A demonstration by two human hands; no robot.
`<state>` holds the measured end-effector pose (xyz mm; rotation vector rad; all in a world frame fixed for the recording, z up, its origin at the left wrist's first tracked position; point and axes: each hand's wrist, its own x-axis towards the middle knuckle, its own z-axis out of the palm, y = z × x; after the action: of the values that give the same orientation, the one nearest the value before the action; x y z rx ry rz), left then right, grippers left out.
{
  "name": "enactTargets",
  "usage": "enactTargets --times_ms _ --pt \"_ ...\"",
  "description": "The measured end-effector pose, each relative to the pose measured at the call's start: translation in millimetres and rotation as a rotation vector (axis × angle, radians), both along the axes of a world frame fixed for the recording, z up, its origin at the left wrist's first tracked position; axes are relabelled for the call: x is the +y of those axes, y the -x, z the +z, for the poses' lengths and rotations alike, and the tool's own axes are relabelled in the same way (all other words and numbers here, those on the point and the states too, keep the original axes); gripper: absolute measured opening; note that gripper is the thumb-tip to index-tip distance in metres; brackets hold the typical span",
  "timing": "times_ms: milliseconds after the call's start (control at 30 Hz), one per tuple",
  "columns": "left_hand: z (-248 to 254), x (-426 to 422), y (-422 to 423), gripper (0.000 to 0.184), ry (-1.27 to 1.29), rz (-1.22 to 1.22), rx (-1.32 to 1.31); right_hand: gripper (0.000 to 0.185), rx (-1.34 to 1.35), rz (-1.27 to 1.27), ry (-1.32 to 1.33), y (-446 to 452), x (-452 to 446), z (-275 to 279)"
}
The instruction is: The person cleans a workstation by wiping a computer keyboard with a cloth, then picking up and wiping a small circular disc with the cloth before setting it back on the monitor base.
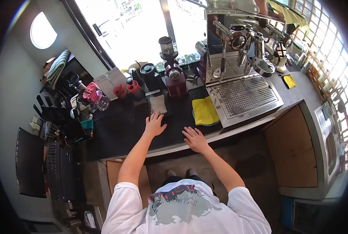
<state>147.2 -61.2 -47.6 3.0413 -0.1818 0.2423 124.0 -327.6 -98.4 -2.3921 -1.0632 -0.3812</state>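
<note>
My left hand point(154, 124) reaches over the black counter mat point(117, 132), palm down with its fingers apart. Its fingertips touch the near edge of a small beige, flat piece point(157, 104) that looks like a folded cloth or packet; I cannot tell which. My right hand point(196, 139) rests at the counter's front edge, fingers spread, holding nothing. A folded yellow cloth point(205, 111) lies just beyond it, on a dark round-edged thing mostly hidden beneath. Behind the beige piece stand a black scale-like device point(149, 71) and a dark red coffee grinder point(176, 84).
A steel espresso machine point(246, 95) fills the counter's right side, with another yellow cloth point(289, 81) farther right. To the left are red cups point(134, 89), a pink glass dripper point(92, 93) and a teal box point(87, 124). A monitor point(29, 162) and keyboard point(53, 167) stand far left.
</note>
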Motion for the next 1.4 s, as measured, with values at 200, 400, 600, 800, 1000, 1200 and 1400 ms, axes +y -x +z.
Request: enactTargets --times_ms 200,400,600,800,1000,1200,1400 --pt "8 3 4 0.062 -0.005 0.024 0.026 0.039 -0.051 0.003 0.009 0 2 -1" --pt "45 2 3 0.036 0.208 -0.085 -0.212 0.042 0.125 -0.005 -0.065 -3 3 2" --pt "120 -5 18 0.021 0.561 -0.127 -0.321 0.045 0.329 0.035 -0.398 -25 31 51" --pt "170 -1 52 0.022 0.755 -0.193 -0.356 0.042 0.322 0.290 -0.820 -16 83 147" --pt "192 51 112 0.024 1.196 0.058 -0.202 0.045 1.098 0.532 -0.793 -27 133 126" --pt "200 103 195 0.023 1.424 0.258 -0.354 0.031 1.150 0.778 -0.801 16 205 157" --pt "206 144 280 0.023 1.177 0.293 -0.189 0.018 0.865 0.846 -0.836 112 295 179"
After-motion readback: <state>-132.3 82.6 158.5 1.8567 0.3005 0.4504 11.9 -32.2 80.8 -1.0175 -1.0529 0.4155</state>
